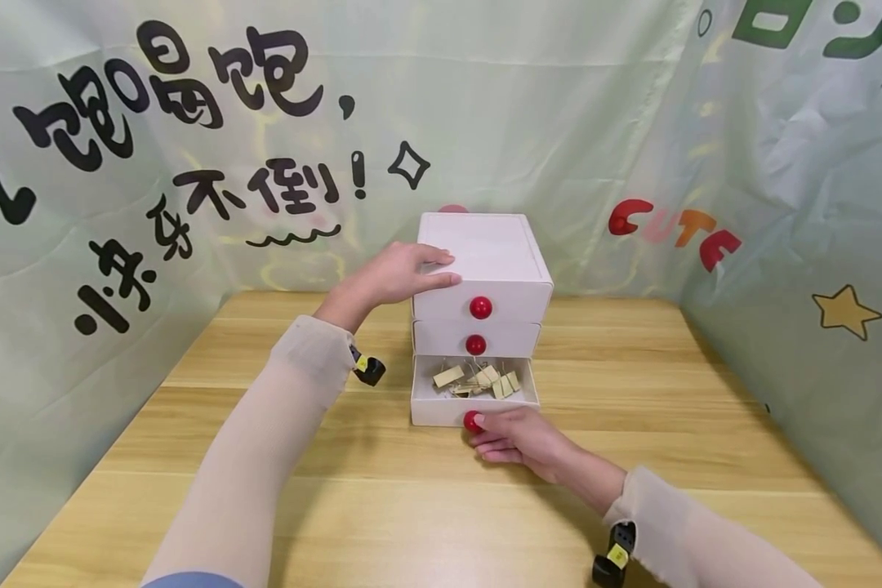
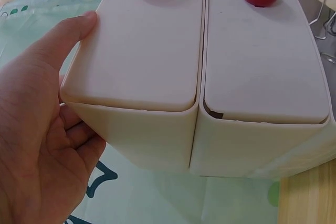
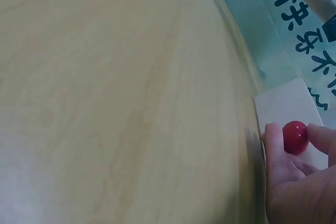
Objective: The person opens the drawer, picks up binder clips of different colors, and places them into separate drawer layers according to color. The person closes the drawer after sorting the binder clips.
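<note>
A white drawer box [image 1: 485, 249] with three stacked drawers stands at the back of the table. The bottom drawer [image 1: 420, 412] is pulled out, and several binder clips [image 1: 485, 377] lie in it. Thumb and fingers of my right hand [image 1: 522, 441] pinch the red knob [image 3: 295, 137] of that drawer from both sides. My left hand [image 1: 400, 273] rests on the top of the box at its left side. In the left wrist view its thumb lies along the front edge of the top drawer [image 2: 142, 51]. The upper two drawers are closed.
The wooden table [image 1: 382, 523] spreads around the box. A pale printed cloth [image 1: 522, 122] hangs behind and along both sides. Dark wrist devices [image 1: 370, 369] sit at the sleeve cuffs.
</note>
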Tool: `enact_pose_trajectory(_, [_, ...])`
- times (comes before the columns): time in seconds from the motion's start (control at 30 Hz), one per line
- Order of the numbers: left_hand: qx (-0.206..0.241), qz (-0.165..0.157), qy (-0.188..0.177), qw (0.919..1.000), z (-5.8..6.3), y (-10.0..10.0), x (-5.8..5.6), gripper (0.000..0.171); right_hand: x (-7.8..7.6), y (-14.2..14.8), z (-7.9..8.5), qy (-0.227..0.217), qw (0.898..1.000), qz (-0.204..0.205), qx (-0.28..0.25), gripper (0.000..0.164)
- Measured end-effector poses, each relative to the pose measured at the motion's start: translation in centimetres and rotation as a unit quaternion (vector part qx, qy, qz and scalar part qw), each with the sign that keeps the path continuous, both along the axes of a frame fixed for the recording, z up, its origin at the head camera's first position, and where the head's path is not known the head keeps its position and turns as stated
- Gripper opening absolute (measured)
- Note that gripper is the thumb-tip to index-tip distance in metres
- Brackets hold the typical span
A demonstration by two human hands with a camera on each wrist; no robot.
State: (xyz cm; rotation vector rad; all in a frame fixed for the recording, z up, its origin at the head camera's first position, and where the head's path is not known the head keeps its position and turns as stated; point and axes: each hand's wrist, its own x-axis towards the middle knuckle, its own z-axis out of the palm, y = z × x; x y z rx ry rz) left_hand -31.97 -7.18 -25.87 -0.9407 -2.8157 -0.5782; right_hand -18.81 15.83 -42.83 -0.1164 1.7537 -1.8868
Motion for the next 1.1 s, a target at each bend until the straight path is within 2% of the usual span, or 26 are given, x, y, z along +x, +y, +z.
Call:
enact_pose_trajectory(0.43, [0.003,-0.001,-0.001,1.0,0.0,0.0,0.0,0.07,-1.5,-0.2,0.3,0.002,1.0,-0.029,0.003,0.041])
enact_pose_trajectory(0.87, [0.007,0.003,0.002,1.0,-0.3,-0.1,-0.2,0.072,-3.5,-0.5,0.2,-0.007,0.999,-0.041,-0.005,0.039])
enact_pose_trajectory(1.1, [0.006,0.004,0.003,1.0,-0.4,-0.1,-0.1,0.072,-4.4,-0.6,0.1,0.002,0.999,-0.047,0.006,0.04])
